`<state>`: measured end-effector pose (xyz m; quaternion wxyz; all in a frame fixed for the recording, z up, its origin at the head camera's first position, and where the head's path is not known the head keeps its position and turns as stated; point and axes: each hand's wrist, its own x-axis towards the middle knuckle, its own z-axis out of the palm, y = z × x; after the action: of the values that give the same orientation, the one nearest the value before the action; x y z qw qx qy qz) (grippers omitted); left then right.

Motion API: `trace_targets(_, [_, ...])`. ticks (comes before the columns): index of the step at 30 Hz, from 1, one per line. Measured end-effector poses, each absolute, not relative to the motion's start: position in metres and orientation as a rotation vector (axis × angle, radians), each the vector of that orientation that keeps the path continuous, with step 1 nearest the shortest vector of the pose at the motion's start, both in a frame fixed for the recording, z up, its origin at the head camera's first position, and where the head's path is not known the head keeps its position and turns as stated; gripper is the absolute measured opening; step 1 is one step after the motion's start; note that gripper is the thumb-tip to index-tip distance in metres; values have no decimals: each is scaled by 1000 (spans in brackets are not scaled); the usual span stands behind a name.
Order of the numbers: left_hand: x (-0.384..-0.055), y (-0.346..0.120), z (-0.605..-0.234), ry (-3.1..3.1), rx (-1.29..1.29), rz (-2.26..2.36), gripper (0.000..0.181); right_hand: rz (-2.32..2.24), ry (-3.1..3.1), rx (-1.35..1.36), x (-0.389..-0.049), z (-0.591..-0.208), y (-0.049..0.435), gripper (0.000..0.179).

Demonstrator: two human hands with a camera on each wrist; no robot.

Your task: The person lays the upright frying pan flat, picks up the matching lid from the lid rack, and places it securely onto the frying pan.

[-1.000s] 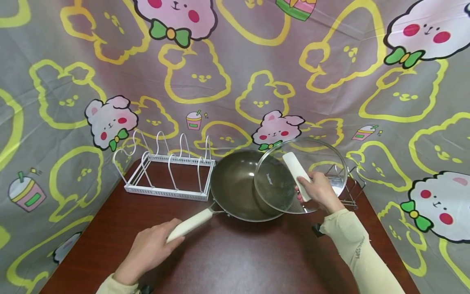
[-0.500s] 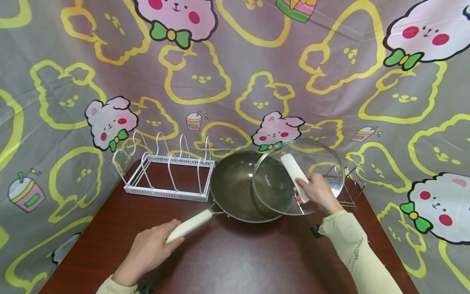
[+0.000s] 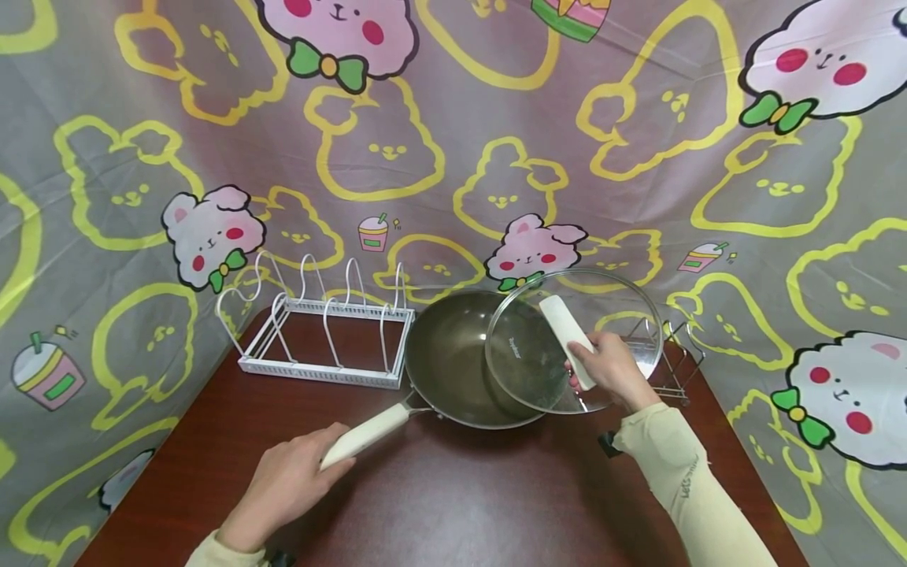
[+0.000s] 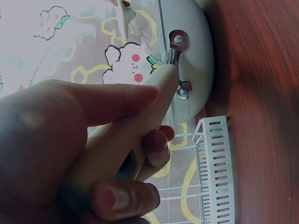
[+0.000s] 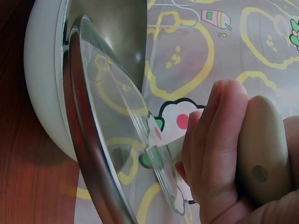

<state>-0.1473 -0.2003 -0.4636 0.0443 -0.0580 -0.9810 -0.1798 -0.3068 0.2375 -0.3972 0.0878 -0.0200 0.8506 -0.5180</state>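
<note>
A deep wok (image 3: 453, 362), brown inside and cream outside, sits on the table with its long cream handle (image 3: 368, 433) pointing to the near left. My left hand (image 3: 294, 476) grips the end of that handle; the left wrist view shows thumb and fingers curled round it. Above the wok's right side, the right hand (image 3: 612, 366) holds a glass lid (image 3: 524, 362) by its cream bar handle (image 3: 563, 327). The lid overlaps the right part of the wok and reaches past it. In the right wrist view its steel-edged rim (image 5: 86, 121) lies close by the wok's rim, at a slant.
A white wire rack (image 3: 322, 374) with upright dividers stands left of the wok. Behind the lid at the right is a smaller metal wire rack (image 3: 676, 362). A patterned cloth (image 3: 425, 157) hangs behind and beside the dark red wooden table (image 3: 453, 496).
The right hand and the lid have shifted slightly to the left over the wok. The left hand, the wok and both racks stay where they were.
</note>
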Motion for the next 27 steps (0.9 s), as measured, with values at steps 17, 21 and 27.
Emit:
trace_targets(17, [-147,-199,-465,-3005,-173,-546,29,-1525,2523,-46,-309,-399,233,39])
trace_targets(21, [-148,-199,-465,-2999,-176,-537,29,-1520,2526,-44,-309,-398,232,39])
trace_targets(27, [-148,-200,-464,-2992,-183,-540,28,-1540,2498,-35,-310,-398,229,40])
